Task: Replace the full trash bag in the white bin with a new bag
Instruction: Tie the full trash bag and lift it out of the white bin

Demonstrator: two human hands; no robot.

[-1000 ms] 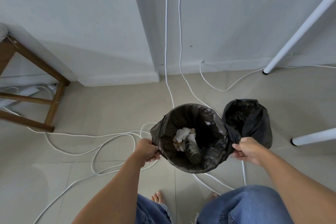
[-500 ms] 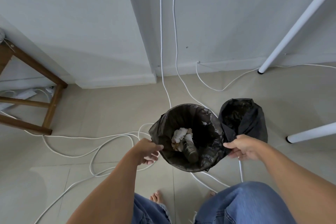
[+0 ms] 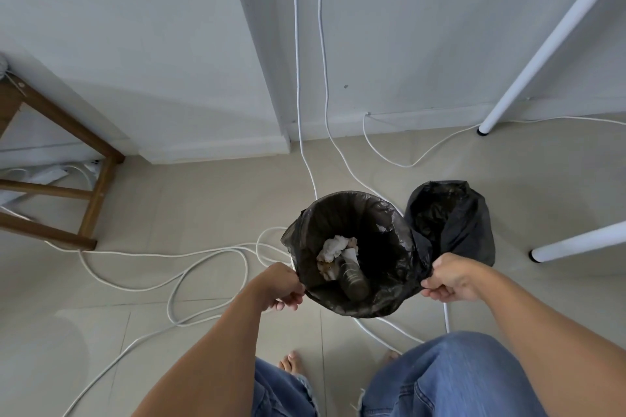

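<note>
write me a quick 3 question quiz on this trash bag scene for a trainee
1. True or false: both hands pinch the edge of the black bag lining the bin.
2. Which item is visible inside that bag? A) crumpled white paper B) a red cup C) a shoe
3. Fill in: a second black bag sits on the floor to the ____ of the bin, as the person sees it.

Key
1. True: the left hand grips the left edge, the right hand the right edge.
2. A, the crumpled white paper, beside a bottle.
3. right
</note>
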